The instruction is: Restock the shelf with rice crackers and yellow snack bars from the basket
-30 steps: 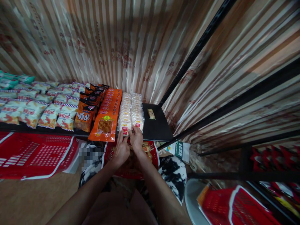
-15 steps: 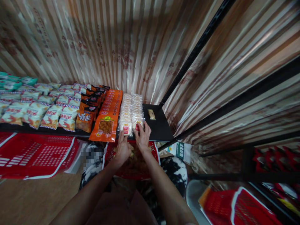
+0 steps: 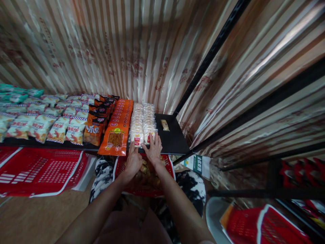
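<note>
Clear-wrapped cracker packs (image 3: 142, 123) at frame centre sit by the shelf (image 3: 172, 139) lip; left hand (image 3: 133, 162) and right hand (image 3: 153, 151) press them with open fingers, and a hard nudge might topple the rows.

A single head-worn camera looked forward and down from close above the person's forearms, facing a black shelf (image 3: 175, 142) and striped curtain (image 3: 142, 51) beyond, red baskets (image 3: 38, 169) low at left and right.

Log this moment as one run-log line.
left hand: fingertips on left front clear cracker pack | right hand: flat on right front pack | shelf: black | red basket: below hands
</note>
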Available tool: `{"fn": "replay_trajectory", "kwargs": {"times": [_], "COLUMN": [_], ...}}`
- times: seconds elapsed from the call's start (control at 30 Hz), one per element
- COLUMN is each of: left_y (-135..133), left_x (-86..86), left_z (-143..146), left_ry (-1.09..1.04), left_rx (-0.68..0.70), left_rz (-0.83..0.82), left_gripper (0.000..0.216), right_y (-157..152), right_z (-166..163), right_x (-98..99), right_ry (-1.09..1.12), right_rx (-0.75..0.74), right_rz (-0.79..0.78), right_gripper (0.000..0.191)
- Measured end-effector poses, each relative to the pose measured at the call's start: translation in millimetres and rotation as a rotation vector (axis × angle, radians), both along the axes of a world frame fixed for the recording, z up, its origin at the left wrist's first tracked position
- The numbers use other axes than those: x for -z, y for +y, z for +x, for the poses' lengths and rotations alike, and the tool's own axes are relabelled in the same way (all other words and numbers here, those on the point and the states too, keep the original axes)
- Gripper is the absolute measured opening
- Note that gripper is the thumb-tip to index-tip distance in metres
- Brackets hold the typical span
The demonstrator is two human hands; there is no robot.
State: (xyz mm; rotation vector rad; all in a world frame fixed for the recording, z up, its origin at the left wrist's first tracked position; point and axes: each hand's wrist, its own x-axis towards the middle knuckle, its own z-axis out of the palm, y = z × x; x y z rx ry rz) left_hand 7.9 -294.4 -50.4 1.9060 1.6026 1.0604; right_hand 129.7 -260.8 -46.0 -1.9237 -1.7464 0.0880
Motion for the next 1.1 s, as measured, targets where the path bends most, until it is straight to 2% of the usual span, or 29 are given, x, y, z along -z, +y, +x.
{"fn": "replay_trajectory", "kwargs": {"times": [0.33,0.57,1.1], "left_y": [1,-8,-8], "left_x": [4.1,0.8,-6.0], "left_z": [-4,-8,-6], "left_ry": [0.030,0.129,0.334], "left_rx": [0.034,0.053,0.080], "left_rz": [0.044,0.119,0.186], "left_gripper": [0.051,0.049,0.045], "right_y": [-1,0,-4], "right_z": [-4,-5,-7], "right_x": [1.5,4.1,2.1], "right_ry": [-0.015,-0.034,-0.131], "right_rx": [0.015,0.032,0.045], "right_rz": [0.028,0.021,0.077], "right_gripper": [0.070,0.068,0.066]}}
